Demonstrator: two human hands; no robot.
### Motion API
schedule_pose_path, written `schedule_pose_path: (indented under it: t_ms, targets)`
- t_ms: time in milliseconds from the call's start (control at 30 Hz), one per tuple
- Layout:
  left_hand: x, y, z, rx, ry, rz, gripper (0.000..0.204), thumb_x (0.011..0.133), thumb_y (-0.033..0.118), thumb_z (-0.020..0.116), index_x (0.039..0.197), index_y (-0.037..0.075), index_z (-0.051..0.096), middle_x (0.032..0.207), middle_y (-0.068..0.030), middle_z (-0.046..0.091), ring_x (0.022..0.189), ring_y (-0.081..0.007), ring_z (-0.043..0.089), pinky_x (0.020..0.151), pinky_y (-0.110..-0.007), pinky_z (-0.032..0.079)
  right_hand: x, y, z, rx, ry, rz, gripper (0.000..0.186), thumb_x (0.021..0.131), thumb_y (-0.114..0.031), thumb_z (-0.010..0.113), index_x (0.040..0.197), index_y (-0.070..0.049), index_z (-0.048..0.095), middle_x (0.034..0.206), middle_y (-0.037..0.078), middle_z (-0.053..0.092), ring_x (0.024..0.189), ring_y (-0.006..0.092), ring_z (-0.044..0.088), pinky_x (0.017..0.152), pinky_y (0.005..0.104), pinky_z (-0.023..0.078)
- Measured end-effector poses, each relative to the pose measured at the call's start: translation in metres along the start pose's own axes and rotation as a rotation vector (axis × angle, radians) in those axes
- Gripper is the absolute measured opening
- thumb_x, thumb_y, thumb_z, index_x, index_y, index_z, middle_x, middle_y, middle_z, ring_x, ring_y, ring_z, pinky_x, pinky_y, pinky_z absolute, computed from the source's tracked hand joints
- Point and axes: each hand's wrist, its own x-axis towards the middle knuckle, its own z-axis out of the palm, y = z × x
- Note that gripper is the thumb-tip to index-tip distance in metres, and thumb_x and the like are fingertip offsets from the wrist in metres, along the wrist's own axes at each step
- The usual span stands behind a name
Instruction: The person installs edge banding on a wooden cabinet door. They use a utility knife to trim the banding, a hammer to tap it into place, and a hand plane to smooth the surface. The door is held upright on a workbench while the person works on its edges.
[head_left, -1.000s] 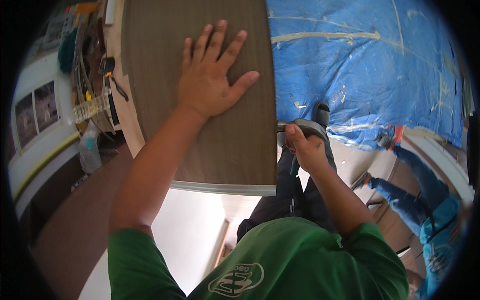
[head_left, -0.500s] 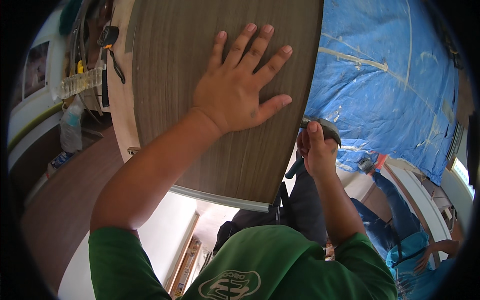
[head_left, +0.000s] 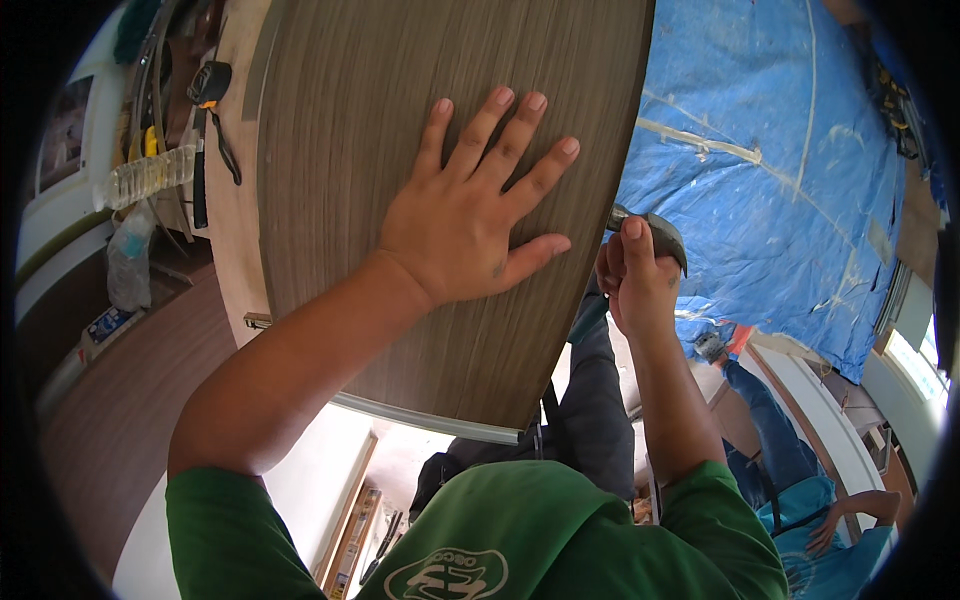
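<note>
My left hand (head_left: 455,225) lies flat on a brown wood-grain panel (head_left: 340,130), palm down and fingers spread. Beside the panel's right edge, my right hand (head_left: 640,285) is closed round a claw hammer (head_left: 667,243), close under its head. The hammer's dark curved claw points right, and its face end is next to the panel edge. Most of the handle is hidden behind my hand and the panel. Along the panel's near end runs a pale metallic strip (head_left: 430,418).
A tape measure (head_left: 210,82) rests on the pale board at the panel's left. Further left are a clear plastic bottle (head_left: 150,178) and a plastic bag (head_left: 130,262). Blue sheeting (head_left: 760,200) spreads at the right. Another person in a blue shirt (head_left: 800,510) is at the lower right.
My left hand has slid a little toward me over the panel. The hammer in my right hand has shifted slightly farther away along the panel's edge. The view has tilted slightly.
</note>
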Motion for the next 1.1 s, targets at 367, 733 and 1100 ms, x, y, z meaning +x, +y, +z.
schedule_pose_path:
  t_ms: [367,733,1100]
  targets:
    - [0.001,-0.002,-0.002,-0.036,-0.021,0.009,0.081,0.094,0.064,0.057,0.161,0.024,0.038,0.169,-0.0181,0.027,0.155,-0.0406,0.025,0.122,-0.066,0.016,0.027,-0.018,0.007,-0.009,0.036,-0.02,0.041,0.1,-0.042,0.072,0.074,-0.013,0.055,0.055,-0.007,0.037,0.047,0.0073,0.037,0.045,0.0264,0.023]
    - [0.002,-0.004,-0.005,-0.049,-0.077,0.006,0.08,0.096,0.065,0.055,0.162,0.024,0.036,0.169,-0.019,0.026,0.156,-0.0405,0.022,0.122,-0.067,0.013,0.071,-0.051,0.019,-0.014,0.068,-0.074,0.045,0.098,-0.044,0.072,0.072,-0.013,0.055,0.054,-0.006,0.037,0.045,0.0076,0.037,0.042,0.0273,0.023]
    - [0.004,-0.004,-0.006,-0.042,-0.094,0.0,0.081,0.095,0.066,0.055,0.162,0.025,0.035,0.17,-0.018,0.024,0.157,-0.0388,0.021,0.124,-0.064,0.011,0.117,-0.073,0.025,-0.016,0.069,-0.117,0.046,0.097,-0.047,0.073,0.071,-0.015,0.053,0.051,-0.006,0.038,0.042,0.0077,0.034,0.04,0.0274,0.023]
